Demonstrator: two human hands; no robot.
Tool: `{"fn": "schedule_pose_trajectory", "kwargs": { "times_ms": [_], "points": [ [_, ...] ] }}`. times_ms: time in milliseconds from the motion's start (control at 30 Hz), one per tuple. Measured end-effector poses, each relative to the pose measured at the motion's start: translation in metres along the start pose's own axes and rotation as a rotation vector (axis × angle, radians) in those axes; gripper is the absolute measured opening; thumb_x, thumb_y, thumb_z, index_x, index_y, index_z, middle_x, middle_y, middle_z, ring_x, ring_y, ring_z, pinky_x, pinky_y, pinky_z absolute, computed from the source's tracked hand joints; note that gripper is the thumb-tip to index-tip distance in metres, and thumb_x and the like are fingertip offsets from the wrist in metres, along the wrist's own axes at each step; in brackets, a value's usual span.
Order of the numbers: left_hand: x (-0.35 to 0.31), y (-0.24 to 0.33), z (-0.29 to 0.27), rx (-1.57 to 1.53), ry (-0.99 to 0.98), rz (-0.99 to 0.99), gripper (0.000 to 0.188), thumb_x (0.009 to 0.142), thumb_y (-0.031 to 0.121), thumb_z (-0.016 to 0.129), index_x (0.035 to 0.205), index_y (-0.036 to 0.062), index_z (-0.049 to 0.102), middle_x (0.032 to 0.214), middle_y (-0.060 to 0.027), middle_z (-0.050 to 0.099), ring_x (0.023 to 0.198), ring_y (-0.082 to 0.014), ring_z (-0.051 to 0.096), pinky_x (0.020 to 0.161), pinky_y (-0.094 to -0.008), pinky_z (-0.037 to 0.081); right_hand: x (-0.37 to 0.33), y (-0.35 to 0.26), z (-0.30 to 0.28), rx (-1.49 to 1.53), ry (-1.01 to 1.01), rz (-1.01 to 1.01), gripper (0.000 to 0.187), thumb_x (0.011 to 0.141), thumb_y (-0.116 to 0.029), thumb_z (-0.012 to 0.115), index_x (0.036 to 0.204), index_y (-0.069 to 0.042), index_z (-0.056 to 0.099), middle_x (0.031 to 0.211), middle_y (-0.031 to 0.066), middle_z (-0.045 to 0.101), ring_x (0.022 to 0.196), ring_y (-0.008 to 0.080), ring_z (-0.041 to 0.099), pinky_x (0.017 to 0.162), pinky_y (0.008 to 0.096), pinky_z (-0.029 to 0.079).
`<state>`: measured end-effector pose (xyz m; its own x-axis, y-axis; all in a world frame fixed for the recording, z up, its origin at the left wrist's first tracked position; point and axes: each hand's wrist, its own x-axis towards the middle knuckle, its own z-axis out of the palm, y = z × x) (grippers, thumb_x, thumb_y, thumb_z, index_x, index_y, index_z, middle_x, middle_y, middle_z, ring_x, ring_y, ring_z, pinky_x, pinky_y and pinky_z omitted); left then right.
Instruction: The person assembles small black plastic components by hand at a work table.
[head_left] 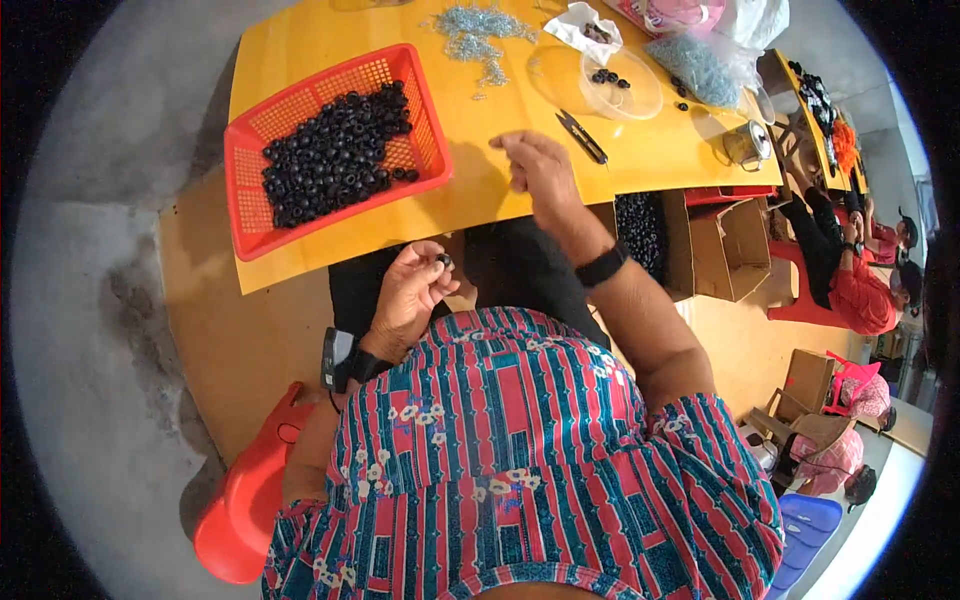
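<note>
The left hand (404, 300) grasps one small black bead (444, 260) near the yellow table (475, 150); the right hand (547, 180), left of the snips (590, 147), has a grip that cannot be determined.

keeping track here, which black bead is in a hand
The black bead in the left hand, the only one seen held; others lie in the red basket or clear bowl.

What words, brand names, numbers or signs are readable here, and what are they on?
None can be read.
Pink bag: any print is blurred and cut off by the picture's edge.
Metal can: any label is too small.
Grey device by the left wrist: any marks are too small.
Black piece in the left hand: no lettering visible.
</note>
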<state>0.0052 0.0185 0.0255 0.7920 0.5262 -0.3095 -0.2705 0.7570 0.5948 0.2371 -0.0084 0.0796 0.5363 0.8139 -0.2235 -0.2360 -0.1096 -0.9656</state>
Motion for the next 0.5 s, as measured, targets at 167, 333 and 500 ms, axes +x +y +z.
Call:
{"fn": "schedule_pose_trajectory", "kwargs": {
  "times_ms": [167, 333, 500],
  "points": [
    [-0.005, 0.004, 0.008, 0.069, 0.006, -0.050, 0.014, 0.088, 0.003, 0.050, 0.101, 0.0054, 0.051, 0.085, -0.0027, 0.054, 0.074, -0.0120, 0.055, 0.077, -0.0308, 0.050, 0.091, -0.012, -0.021, -0.842, 0.224, -0.472, 0.035, 0.081, -0.034, 0.062, 0.101, -0.005, 0.062, 0.063, 0.0071, 0.059, 0.058, 0.0188, 0.058, 0.054, 0.0314, 0.045],
    [-0.019, 0.001, 0.009, 0.072, 0.030, -0.091, 0.013, 0.087, 0.003, 0.051, 0.100, 0.0053, 0.052, 0.087, -0.0026, 0.056, 0.075, -0.0105, 0.057, 0.078, -0.0294, 0.052, 0.133, -0.024, -0.015, -1.042, 0.267, -0.551, 0.043, 0.079, -0.040, 0.062, 0.113, -0.015, 0.058, 0.078, 0.0167, 0.064, 0.075, 0.0350, 0.060, 0.067, 0.0444, 0.048],
    [-0.020, -0.001, 0.010, 0.057, 0.026, -0.097, 0.013, 0.087, 0.005, 0.053, 0.101, 0.0049, 0.052, 0.091, -0.0039, 0.057, 0.078, -0.0109, 0.059, 0.076, -0.0300, 0.054, 0.137, -0.029, -0.010, -1.317, 0.139, -0.383, 0.044, 0.084, -0.043, 0.051, 0.117, -0.015, 0.055, 0.086, 0.0184, 0.063, 0.084, 0.0368, 0.060, 0.074, 0.0470, 0.047]
  ]
}}
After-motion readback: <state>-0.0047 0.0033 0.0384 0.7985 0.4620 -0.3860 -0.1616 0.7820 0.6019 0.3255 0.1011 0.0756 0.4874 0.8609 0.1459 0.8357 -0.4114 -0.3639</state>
